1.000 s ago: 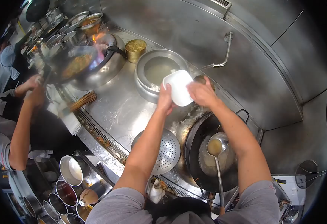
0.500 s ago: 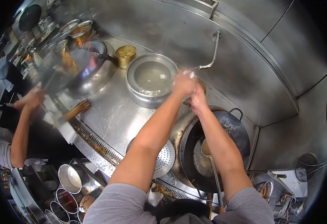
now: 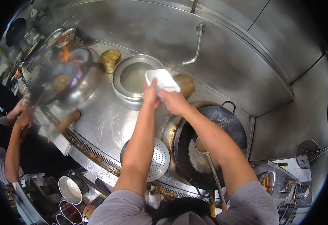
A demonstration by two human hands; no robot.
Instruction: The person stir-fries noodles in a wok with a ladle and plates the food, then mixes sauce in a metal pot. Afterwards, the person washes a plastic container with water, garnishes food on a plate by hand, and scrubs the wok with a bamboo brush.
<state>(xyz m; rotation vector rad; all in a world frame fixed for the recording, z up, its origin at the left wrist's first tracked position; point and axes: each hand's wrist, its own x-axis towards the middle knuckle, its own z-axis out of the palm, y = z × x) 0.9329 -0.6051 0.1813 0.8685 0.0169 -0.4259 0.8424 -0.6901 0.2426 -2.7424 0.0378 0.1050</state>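
Your left hand (image 3: 150, 94) and right hand (image 3: 174, 102) hold a white dish (image 3: 162, 79) near a steel pot (image 3: 121, 77). A ladle (image 3: 211, 167) rests in the black wok (image 3: 199, 180).

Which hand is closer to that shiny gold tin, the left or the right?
Left. The left hand is below and right of the gold tin in the picture; the right hand is even farther right.

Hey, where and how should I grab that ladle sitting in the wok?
Probably by the near end of the ladle's handle, from your own side, likely with your right hand. The bowl sits in the wok, while the long handle runs out over the rim toward your body. That hand is on the white dish, so free it first.
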